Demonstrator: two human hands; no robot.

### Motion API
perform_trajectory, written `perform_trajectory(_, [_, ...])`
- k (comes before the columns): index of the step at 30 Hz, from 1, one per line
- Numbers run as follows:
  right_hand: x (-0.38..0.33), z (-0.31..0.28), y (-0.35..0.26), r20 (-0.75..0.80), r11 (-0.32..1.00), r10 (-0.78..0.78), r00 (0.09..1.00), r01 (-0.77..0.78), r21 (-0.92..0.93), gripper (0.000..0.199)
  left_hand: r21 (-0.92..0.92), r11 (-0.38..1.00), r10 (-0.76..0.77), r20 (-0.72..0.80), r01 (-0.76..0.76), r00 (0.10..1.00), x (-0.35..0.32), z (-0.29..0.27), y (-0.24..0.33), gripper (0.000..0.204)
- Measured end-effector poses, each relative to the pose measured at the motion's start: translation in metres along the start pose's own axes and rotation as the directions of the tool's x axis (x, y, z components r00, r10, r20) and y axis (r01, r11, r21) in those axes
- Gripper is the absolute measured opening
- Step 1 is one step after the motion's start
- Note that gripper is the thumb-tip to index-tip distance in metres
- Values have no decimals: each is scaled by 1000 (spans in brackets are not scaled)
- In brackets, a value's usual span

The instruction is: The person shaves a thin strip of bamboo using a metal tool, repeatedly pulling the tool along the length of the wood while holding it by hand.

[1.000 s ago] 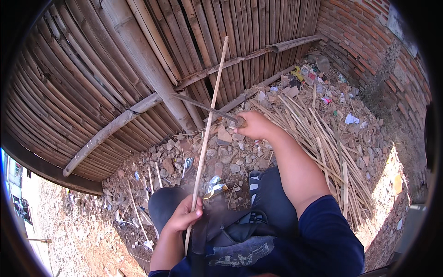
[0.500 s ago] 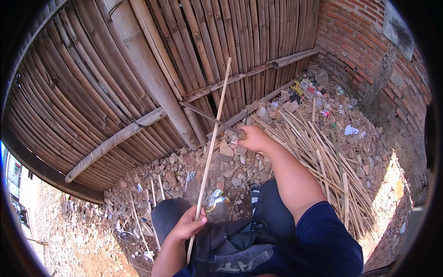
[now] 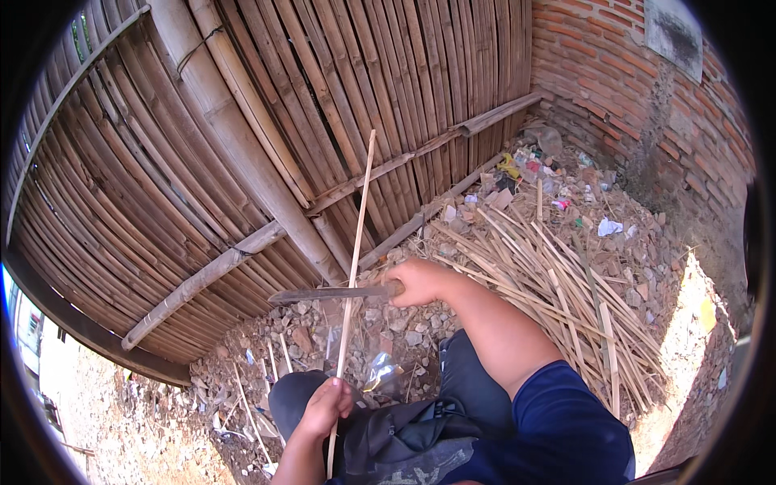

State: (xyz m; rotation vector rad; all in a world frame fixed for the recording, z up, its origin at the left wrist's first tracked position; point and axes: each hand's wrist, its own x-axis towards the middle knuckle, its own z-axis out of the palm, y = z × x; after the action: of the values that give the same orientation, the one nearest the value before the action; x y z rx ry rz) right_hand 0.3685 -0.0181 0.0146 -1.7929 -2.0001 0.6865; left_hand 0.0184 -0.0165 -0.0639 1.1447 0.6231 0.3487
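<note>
A long, thin bamboo strip [image 3: 361, 218] stands steeply in front of me, its lower part gripped in my left hand [image 3: 326, 406] near my knee. My right hand [image 3: 418, 283] is closed round the short handle of a machete [image 3: 330, 295]. The dark blade points left and crosses the strip about midway up; whether its edge touches the strip I cannot tell. My fingers hide most of the handle.
A pile of bamboo strips [image 3: 550, 287] lies on rubble to the right. Several more strips [image 3: 250, 408] lie at the left. A bamboo slat wall [image 3: 404, 89] rises ahead, meeting a brick wall [image 3: 598, 73]. Litter, including crumpled foil [image 3: 382, 373], lies among the stones.
The machete has come down and toward me, its blade turning from slanted to nearly level. The strip's upper end has dropped and shifted left. My left hand still holds it.
</note>
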Motion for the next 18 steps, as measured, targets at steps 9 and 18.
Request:
perform_trajectory(9, [-7, 2, -8, -188, 996, 46, 981, -59, -65, 54, -47, 998, -40, -26, 39, 999, 46, 27, 51, 22])
perform_trajectory(18, [-9, -9, 11, -199, 987, 69, 977, -96, -130, 45, -36, 998, -45, 16, 46, 999, 65, 20, 46, 25])
